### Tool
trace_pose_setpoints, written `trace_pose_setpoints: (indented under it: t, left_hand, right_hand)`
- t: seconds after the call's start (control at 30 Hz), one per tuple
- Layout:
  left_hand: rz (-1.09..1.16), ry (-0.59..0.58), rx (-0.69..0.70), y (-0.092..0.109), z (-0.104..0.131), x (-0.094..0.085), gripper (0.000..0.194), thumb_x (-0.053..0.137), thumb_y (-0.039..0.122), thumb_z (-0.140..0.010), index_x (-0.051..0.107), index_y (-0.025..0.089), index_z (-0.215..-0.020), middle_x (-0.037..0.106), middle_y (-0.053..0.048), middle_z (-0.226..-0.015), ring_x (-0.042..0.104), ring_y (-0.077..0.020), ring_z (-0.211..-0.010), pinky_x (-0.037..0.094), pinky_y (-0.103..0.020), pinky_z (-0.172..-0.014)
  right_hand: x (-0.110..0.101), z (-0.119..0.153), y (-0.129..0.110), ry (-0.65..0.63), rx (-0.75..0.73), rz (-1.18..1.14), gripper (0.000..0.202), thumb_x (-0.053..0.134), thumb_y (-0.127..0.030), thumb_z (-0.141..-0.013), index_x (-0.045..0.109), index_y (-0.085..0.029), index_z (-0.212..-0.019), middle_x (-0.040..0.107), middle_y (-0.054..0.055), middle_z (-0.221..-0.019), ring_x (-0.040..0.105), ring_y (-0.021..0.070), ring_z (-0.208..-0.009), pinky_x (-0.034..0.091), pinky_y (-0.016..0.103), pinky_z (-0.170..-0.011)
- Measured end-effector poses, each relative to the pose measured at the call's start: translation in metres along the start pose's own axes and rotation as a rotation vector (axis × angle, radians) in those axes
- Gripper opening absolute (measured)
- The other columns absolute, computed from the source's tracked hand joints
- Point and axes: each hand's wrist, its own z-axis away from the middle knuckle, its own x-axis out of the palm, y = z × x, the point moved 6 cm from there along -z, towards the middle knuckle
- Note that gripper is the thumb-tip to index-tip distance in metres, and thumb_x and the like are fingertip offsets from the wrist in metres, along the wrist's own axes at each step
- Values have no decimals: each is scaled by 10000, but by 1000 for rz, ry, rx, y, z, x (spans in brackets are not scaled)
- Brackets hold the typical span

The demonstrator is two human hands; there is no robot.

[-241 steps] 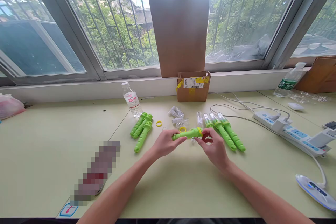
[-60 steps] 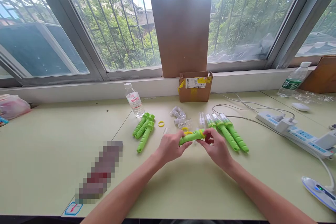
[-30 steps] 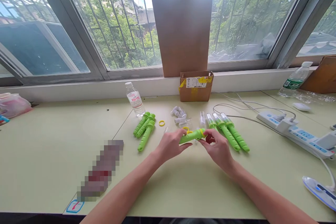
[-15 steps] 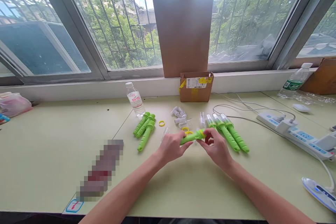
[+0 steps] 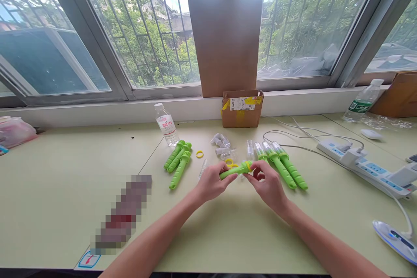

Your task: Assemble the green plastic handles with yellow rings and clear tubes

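My left hand (image 5: 213, 181) is closed around the shaft of a green stick (image 5: 235, 171), which lies nearly level above the table. At its right end a yellow ring (image 5: 248, 166) sits on the head, pinched by the fingers of my right hand (image 5: 267, 182). More yellow rings (image 5: 229, 162) lie just behind the stick, and a single ring (image 5: 200, 154) is farther left. Clear plastic tubes (image 5: 222, 140) form a loose group behind my hands. Three green sticks (image 5: 180, 169) lie to the left. On the right, green sticks with clear caps (image 5: 280, 165) lie side by side.
A water bottle (image 5: 167, 125) stands behind the left sticks, and a small cardboard box (image 5: 241, 115) is at the back. Cables and a white power strip (image 5: 368, 167) are on the right. A blurred dark object (image 5: 124, 215) lies at the front left.
The view has shifted slightly. Both hands keep hold of the green stick and its ring, with only a small movement of the fingers.
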Motion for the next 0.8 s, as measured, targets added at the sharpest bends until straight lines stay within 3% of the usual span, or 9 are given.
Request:
trace_pose_setpoints:
  t: [0.17,0.27,0.4,0.5,0.63,0.8]
  left_hand:
    - [220,-131,-126,-1,2,7,368,511,557,-837,477,195,-776,570,45,-566,448,-76,-393,350,-198,-398]
    - [180,-147,-103,-2,1,8,365,493,554,-850,478,195,-788,581,38,-579,470,-81,-404,364,-200,-404]
    - [-218,26,143,0,0,3,293,544,485,-845,535,193,-845,599,21,-599,539,-118,-506,379,-227,-487]
    - [-459,179,375,5,4,1,277,613,421,-819,540,197,-964,668,-7,-732,571,-130,-533,380,-243,-507]
    - [-587,285,594,14,9,-2,124,528,313,-895,523,189,-894,673,-3,-747,571,-113,-522,343,-237,-478]
    - [-642,345,681,21,12,-5,131,527,310,-903,531,182,-874,655,14,-674,577,-114,-519,324,-238,-467]
  right_hand:
    - [0,1,-1,-12,1,0,197,636,-343,-832,507,-213,-904,546,1,-787,565,129,-577,515,263,-480]
    - [0,2,-1,0,-4,-5,167,631,-324,-838,513,-210,-875,543,1,-780,559,126,-577,519,264,-492]
    - [-2,2,-1,42,-35,8,142,639,-290,-836,525,-206,-844,544,-4,-751,545,122,-567,529,275,-527]
    - [-4,2,-2,66,-68,24,136,658,-263,-823,536,-205,-838,546,-10,-727,524,118,-551,529,285,-548]
    - [-6,2,-3,72,-93,2,132,663,-244,-821,537,-206,-804,564,1,-744,511,114,-544,514,274,-525]
    - [-7,1,-7,89,-119,-8,115,658,-240,-828,552,-210,-796,586,15,-784,529,117,-558,517,276,-525]
